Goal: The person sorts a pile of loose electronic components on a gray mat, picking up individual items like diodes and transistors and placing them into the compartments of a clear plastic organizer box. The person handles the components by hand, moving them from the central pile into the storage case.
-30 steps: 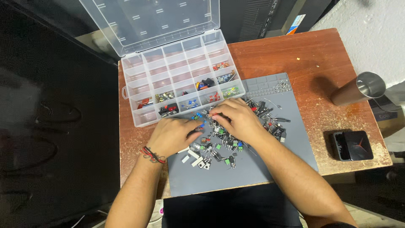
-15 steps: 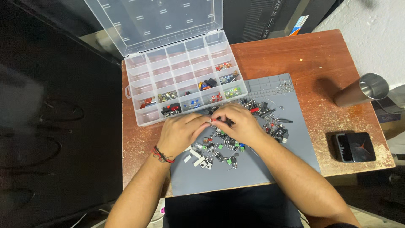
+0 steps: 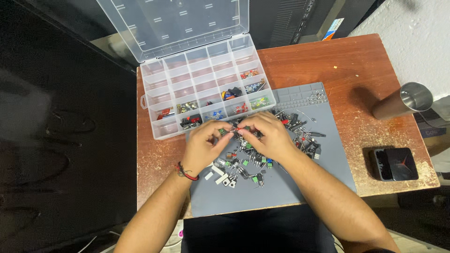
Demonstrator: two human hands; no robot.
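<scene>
The organizer box (image 3: 206, 89) is clear, glossy plastic, lid (image 3: 176, 26) included, smooth enough to catch reflections. The table (image 3: 328, 61) under it is reddish-brown wood with a worn finish, rough and flaking pale along the 3 o'clock and 9 o'clock edges. The mat (image 3: 300, 182) looks like matt grey rubber or silicone, no shine at all. The pile of parts (image 3: 262, 154) on it mixes shiny metal legs with small matt black, green and red plastic bodies. At 3 o'clock the cup (image 3: 403, 100) is brushed metal with a dull sheen, and the small black box (image 3: 396, 164) looks like smooth plastic. The wrist band (image 3: 186, 172) at 7 o'clock is red and black cord.
</scene>
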